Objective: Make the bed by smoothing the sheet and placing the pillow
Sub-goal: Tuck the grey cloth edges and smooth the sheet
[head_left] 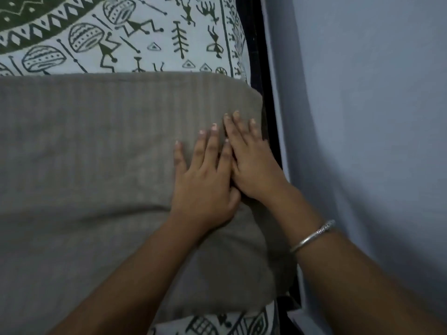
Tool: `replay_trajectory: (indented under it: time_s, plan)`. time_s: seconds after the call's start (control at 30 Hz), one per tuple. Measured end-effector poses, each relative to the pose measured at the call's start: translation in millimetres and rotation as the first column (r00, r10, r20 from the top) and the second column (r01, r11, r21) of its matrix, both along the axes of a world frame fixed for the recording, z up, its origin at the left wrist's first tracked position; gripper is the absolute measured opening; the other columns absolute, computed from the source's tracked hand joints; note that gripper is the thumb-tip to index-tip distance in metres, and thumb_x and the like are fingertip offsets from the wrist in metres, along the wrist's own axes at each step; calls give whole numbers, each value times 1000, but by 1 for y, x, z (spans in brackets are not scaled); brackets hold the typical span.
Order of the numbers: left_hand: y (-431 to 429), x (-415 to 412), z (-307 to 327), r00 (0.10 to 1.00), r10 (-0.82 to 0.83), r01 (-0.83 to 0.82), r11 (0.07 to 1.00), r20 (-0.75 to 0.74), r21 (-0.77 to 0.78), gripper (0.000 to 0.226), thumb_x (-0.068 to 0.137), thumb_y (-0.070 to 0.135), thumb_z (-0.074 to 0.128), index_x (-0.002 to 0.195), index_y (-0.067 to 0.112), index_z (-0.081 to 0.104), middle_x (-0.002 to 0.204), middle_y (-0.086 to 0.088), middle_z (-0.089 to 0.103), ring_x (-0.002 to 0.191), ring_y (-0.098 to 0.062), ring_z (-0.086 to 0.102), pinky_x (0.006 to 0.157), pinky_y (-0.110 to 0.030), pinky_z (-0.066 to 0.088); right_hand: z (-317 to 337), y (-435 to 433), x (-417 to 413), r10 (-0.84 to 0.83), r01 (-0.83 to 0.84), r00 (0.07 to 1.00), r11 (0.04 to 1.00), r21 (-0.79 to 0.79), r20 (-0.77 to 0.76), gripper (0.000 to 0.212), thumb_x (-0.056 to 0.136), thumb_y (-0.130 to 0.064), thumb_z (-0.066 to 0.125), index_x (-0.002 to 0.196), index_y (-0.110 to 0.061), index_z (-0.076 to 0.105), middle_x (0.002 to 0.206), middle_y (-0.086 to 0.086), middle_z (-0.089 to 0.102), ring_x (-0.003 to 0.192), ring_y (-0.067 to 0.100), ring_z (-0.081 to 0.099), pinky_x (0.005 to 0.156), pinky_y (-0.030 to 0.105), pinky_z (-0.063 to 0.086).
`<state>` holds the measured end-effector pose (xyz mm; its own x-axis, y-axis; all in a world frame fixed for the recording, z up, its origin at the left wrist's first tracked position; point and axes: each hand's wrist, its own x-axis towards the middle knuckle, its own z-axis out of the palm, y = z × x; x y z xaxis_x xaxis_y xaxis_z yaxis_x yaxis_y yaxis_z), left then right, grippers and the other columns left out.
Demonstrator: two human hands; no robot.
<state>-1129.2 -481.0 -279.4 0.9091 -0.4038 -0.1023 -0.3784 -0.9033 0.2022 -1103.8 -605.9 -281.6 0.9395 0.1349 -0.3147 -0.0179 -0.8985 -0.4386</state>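
This is looking like a home bedroom, with a grey pillow (96, 165) lying on a figure-printed sheet (145, 44) and the dark bed frame (254, 44) standing against a plain bluish wall (362, 117).

a plain bluish-grey wall (375, 117) is standing just beside the black bed frame (251, 32); dim light is falling.

- A pale blue-grey wall (375, 117) fills the right side, shadowed toward its left edge.
- A narrow black frame strip (256, 56) runs from top to bottom just beside the wall.
- A silver bangle (312, 236) with a patterned section circles a wrist.
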Motion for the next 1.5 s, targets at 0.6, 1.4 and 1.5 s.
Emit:
replay_trajectory:
  time_s: [0.6,1.4,1.5]
  plan:
    - [90,-238,13,912,-389,396,918,-128,30,76,84,54,39,142,6,38,151,-19,31,137,-42,28,110,-56,22,15,73,-288,-483,479,875,866,-145,3,74,94,-56,28,154,-19,5,156,25,13,123,49,42,96,50,42]
    - [132,-308,18,959,-122,99,990,-257,-100,51,84,49,38,103,8,61,92,-13,61,82,-34,60,62,-33,43,29,74,-355,126,-180,971,946,-271,-205,60,91,-64,27,127,-22,51,117,9,61,111,30,53,95,40,36]
    - [134,-312,19,919,-107,114,993,-381,-3,61,90,62,28,117,15,57,105,-10,64,99,-30,59,77,-36,44,34,73,-351,69,-159,955,941,-298,-289,65,89,-70,20,126,-26,52,120,7,62,117,28,52,100,41,32]
